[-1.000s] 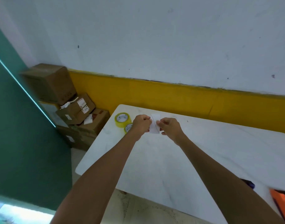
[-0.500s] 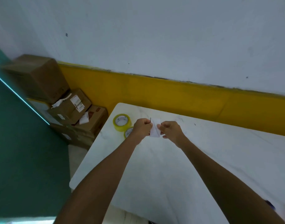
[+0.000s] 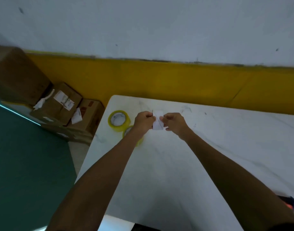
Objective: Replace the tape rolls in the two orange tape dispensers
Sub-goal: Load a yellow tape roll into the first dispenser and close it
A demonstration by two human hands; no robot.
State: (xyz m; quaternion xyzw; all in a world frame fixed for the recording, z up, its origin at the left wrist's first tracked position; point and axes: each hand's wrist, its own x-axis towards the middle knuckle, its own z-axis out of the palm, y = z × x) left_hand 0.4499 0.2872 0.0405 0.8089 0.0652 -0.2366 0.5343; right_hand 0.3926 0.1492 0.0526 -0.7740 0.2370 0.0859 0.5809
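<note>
My left hand (image 3: 143, 120) and my right hand (image 3: 173, 123) pinch a small white card-like piece (image 3: 157, 121) between them, held above the white table (image 3: 209, 147) near its far left part. One yellow tape roll (image 3: 118, 120) lies flat on the table just left of my left hand. A second yellow tape roll (image 3: 128, 130) sits behind my left wrist, mostly hidden by the forearm. At the right edge a sliver of an orange and dark blue object (image 3: 291, 201) shows beside my right forearm; I cannot tell what it is.
Several cardboard boxes (image 3: 64, 104) are stacked on the floor left of the table, against a yellow and white wall (image 3: 176, 80). A green panel (image 3: 26, 164) stands at the left. The table's near edge runs below my forearms.
Both hands stay together on the white piece. The camera view has shifted down and to the left, so the boxes and table sit lower right in frame; the right edge object shows again.
</note>
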